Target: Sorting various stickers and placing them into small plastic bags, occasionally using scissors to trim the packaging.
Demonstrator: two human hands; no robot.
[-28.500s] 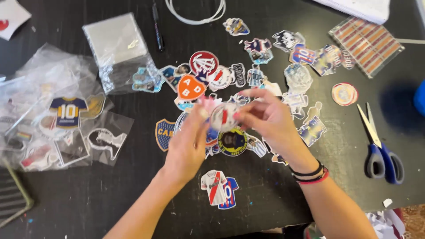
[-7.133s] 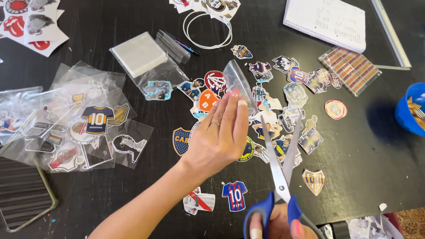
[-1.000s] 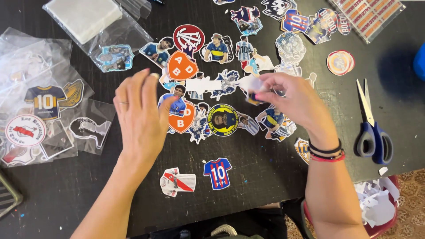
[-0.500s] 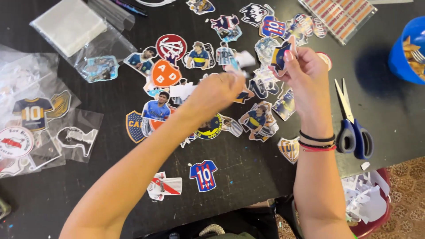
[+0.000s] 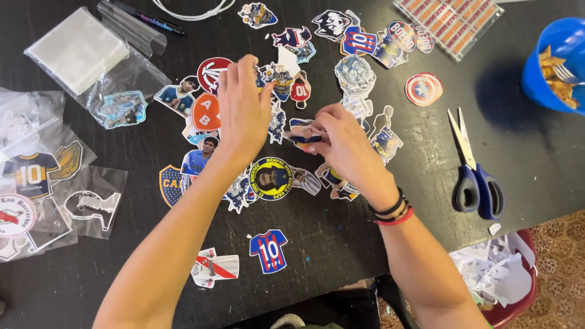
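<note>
Many cut-out stickers of jerseys, crests and players lie spread over a black table. My left hand hovers flat over the pile, fingers apart and holding nothing, its fingertips near a red round crest sticker. My right hand, with dark and red bracelets at the wrist, pinches a small blue and white sticker between thumb and fingers just above the pile. A round yellow and blue sticker lies below both hands. Near the table's front edge lies a striped jersey sticker.
Blue-handled scissors lie to the right of my right hand. A blue bowl with chips stands at the far right. Clear plastic sleeves with stickers cover the left. A red bin of paper scraps sits below the table edge.
My hands have come apart: the left moved up and left and opened flat, the right came down toward the pile's middle with a sticker pinched in it.
</note>
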